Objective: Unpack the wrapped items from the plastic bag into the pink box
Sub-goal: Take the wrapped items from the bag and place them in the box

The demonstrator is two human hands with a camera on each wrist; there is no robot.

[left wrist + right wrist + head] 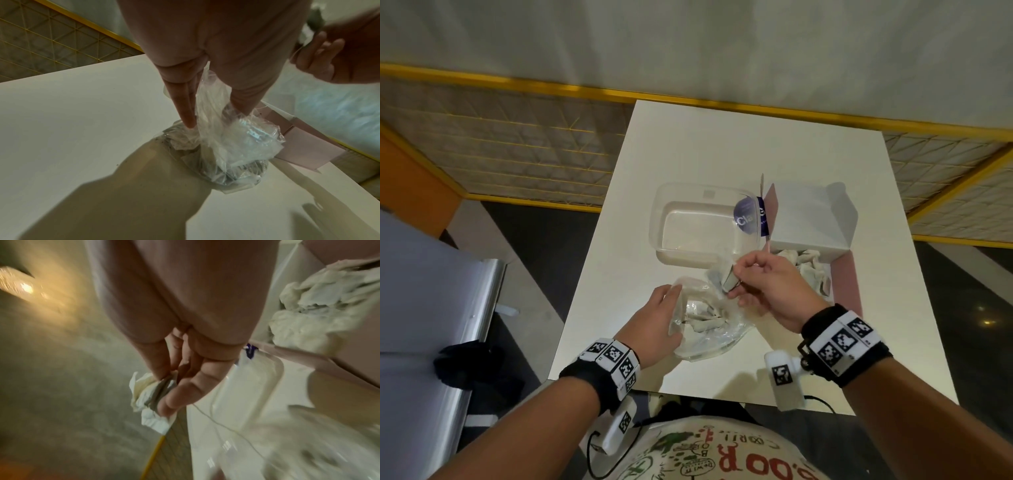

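The fingers [164, 371] of the right hand [770, 291] are pinched together on one wrapped item [148, 395], a crumpled white paper bundle, lifted clear of the white counter [688, 144] just above the mouth of the plastic bag [709, 329]. The left hand [654, 325] grips the bag's rim at about 9 o'clock of the bag, its fingers [185, 104] on the outside and its thumb on the other side of the clear film, holding the opening up. More wrapped items [705, 322] lie inside the bag, which sits on the counter near its 6 o'clock edge. The pink box [846, 274] stands at 2 o'clock from the bag, its white lid [811, 216] raised at the far side, and several wrapped bundles [811, 267] already lie in it. A clear plastic container [698, 222] with a dark blue round label sits at 12 o'clock from the bag, touching the pink box's left side. In the right wrist view a thin thread hangs below the held item.
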